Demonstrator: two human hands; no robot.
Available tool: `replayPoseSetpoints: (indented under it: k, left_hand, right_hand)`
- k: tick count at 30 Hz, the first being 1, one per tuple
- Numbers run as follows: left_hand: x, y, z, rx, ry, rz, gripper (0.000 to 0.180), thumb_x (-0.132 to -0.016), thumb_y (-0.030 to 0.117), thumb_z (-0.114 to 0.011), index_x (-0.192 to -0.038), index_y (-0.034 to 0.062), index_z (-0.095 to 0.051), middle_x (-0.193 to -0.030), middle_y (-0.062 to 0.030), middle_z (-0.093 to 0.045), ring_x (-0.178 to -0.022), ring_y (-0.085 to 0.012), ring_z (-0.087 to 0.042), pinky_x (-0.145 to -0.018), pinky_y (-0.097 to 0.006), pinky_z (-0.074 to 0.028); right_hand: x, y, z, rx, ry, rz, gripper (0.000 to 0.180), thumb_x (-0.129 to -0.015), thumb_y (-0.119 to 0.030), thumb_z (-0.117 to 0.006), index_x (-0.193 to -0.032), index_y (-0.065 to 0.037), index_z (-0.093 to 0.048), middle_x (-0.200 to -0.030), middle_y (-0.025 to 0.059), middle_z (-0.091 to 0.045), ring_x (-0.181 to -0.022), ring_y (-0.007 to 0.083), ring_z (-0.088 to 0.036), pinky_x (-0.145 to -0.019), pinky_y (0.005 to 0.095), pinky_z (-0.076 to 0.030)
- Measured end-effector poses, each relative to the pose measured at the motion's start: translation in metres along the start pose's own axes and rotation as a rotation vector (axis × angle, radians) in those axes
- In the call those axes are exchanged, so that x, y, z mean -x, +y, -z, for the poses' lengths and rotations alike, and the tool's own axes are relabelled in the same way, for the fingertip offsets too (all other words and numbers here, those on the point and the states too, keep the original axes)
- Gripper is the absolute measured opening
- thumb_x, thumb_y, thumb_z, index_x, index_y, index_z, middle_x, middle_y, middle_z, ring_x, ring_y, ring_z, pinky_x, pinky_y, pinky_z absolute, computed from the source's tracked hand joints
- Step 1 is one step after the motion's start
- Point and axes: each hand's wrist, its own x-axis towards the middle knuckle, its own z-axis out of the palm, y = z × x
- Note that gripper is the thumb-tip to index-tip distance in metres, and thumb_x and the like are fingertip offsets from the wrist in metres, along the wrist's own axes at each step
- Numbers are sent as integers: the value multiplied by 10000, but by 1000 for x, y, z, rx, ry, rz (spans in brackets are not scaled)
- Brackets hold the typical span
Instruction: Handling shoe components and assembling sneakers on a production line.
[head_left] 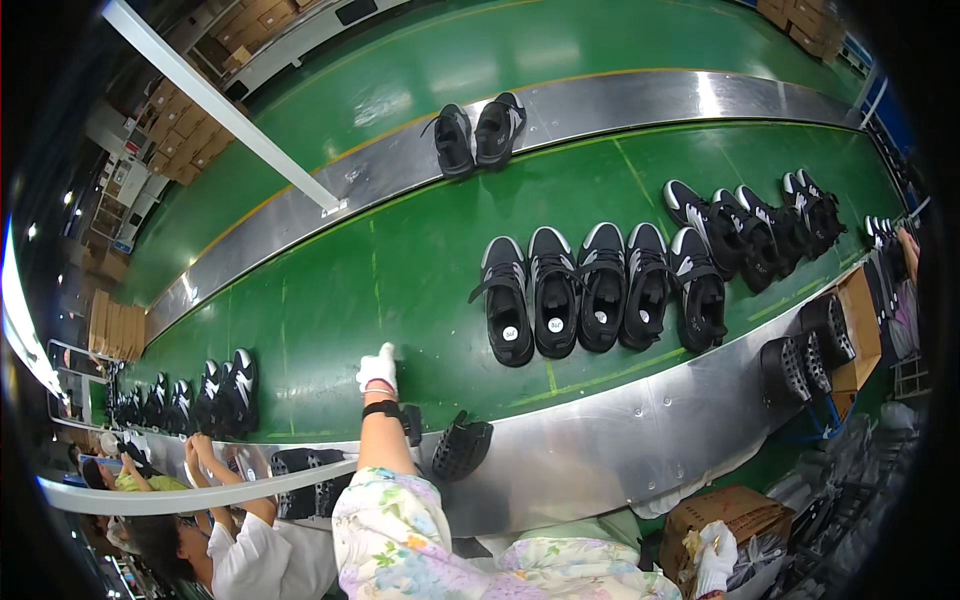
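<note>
My left hand, in a white glove with a dark band at the wrist, reaches over the green conveyor belt. Its fingers stretch forward and hold nothing. A black ridged piece, shaped like a shoe insert, lies on the metal ledge beside that forearm. At the lower right, my right hand is gloved too, its fingers curled next to an open cardboard box. Something small and yellowish shows by those fingers; I cannot make out what it is. Black-and-grey sneakers stand in a row to the right of my left hand.
A pair of black shoes rests on the far metal rail. More sneakers stand farther right, others at left. Black ridged pieces lie near a carton. A white post rises from the rail. A co-worker works at lower left.
</note>
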Motion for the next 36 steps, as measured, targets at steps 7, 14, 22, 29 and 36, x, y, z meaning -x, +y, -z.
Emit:
replayPoseSetpoints:
  k: [7,14,22,29,36]
  left_hand:
    - [91,105,-72,-186,-197,-651,413,-839,354,-640,-1114,48,-679,-1145,-319,-643,-1076,-430,-631,-921,-471,-513]
    - [166,122,-27,-143,-1243,-929,349,-901,249,-631,-1063,-53,-701,-996,-173,-726,-913,-267,-706,-840,-356,-551]
    - [89,66,-6,-451,-199,-341,557,-897,445,-605,-1153,-49,-609,-1226,-330,-597,-1110,-436,-616,-945,-476,-509]
    - [201,123,-34,-114,-1490,-1054,388,-928,372,-624,-1190,98,-703,-1130,-97,-713,-1006,-245,-661,-916,-364,-514]
    - [97,70,-17,-560,-479,-819,387,-883,344,-538,-916,-5,-702,-814,-229,-685,-836,-407,-668,-796,-468,-514]
  right_hand:
    - [2,-42,-18,600,102,689,403,-831,181,-442,-1119,-30,-628,-1037,75,-638,-881,163,-645,-715,260,-543]
    - [-6,-75,-22,590,57,623,438,-776,159,-492,-1140,-31,-644,-1041,87,-639,-991,206,-635,-855,303,-518]
    - [1,-89,-28,309,35,315,411,-786,124,-551,-1151,-31,-658,-1084,97,-650,-1011,234,-644,-909,315,-513]
    - [3,-88,-32,523,38,406,422,-784,119,-557,-1169,-24,-654,-1151,124,-650,-1066,259,-636,-961,328,-490]
    - [-3,-74,-14,404,122,419,425,-740,97,-578,-1132,-51,-652,-1103,130,-653,-1057,295,-626,-946,368,-496]
